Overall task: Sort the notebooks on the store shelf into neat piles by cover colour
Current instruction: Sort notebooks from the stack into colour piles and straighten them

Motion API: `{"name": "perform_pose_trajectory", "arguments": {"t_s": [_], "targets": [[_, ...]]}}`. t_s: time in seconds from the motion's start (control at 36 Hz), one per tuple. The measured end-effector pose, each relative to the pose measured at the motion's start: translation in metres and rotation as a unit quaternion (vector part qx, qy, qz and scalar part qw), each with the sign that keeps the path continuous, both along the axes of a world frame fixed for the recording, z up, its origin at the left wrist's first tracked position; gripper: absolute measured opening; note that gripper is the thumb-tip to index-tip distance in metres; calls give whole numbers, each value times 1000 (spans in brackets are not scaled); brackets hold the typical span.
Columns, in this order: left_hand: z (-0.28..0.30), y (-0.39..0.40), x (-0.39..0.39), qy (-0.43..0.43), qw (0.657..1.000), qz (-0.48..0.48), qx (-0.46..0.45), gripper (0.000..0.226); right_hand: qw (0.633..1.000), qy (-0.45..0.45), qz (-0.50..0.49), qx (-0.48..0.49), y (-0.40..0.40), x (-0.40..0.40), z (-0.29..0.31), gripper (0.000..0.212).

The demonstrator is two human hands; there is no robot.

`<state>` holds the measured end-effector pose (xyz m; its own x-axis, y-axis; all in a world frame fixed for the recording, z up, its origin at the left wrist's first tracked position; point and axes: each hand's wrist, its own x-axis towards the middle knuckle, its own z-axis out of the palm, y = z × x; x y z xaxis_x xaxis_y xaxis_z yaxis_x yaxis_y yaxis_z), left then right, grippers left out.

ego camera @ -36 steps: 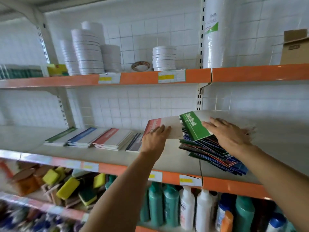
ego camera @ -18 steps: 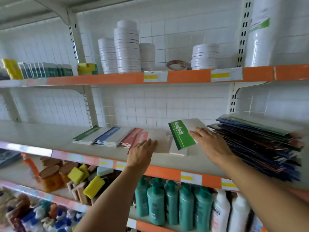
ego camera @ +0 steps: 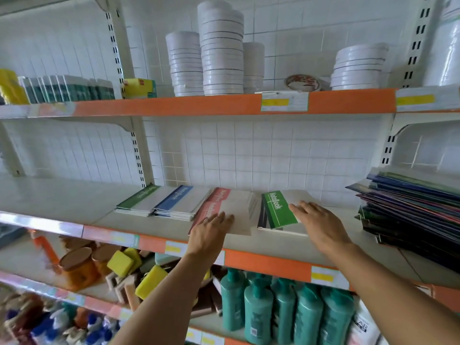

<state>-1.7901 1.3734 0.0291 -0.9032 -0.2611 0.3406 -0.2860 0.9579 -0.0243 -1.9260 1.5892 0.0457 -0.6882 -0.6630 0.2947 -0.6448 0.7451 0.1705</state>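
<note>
Notebooks lie in small piles on the middle shelf (ego camera: 62, 202) in the head view, the only view. At the left is a green pile (ego camera: 139, 200). Touching it on the right is a blue pile (ego camera: 178, 202). Next comes a red pile (ego camera: 231, 207), with its top book slid toward the front edge and sitting crooked. Just beside that is a green notebook (ego camera: 278, 210) lying on top of a small pile with dark covers under it.

Far off at the right is a big messy stack (ego camera: 408, 207) of mixed colours. It looks like many books are still waiting there, so I think the job is only partly done. The green notebook also seems to be away from the green pile, so it may still need to go there.

The left hand (ego camera: 214, 227) lies flat on the top red notebook. Its fingers are straight and spread a little, pressing down, not curled around anything. The left arm reaches up from below.

The right hand (ego camera: 316, 222) lies flat on the green notebook, near its white part. Its fingers are straight too, touching the cover and not pinching it. The right arm comes in from the lower right.
</note>
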Motion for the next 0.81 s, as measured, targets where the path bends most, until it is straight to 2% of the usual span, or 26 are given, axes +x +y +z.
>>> {"name": "perform_pose_trajectory", "arguments": {"t_s": [0.22,0.5,0.69,0.81], "targets": [[-6,-23,-42,13,1000,-20,2,49,999,-12,-6,-43,-21,-38,-4,72],[-29,-58,-89,1,997,-77,21,57,999,-31,-38,-16,-47,-63,-10,74],[-44,-94,-120,-33,990,-135,21,56,994,-39,-104,-24,-67,-73,-19,73],[-48,-113,-134,-72,981,-178,16,46,988,-45,-144,-25,-84,-74,-21,71]]}}
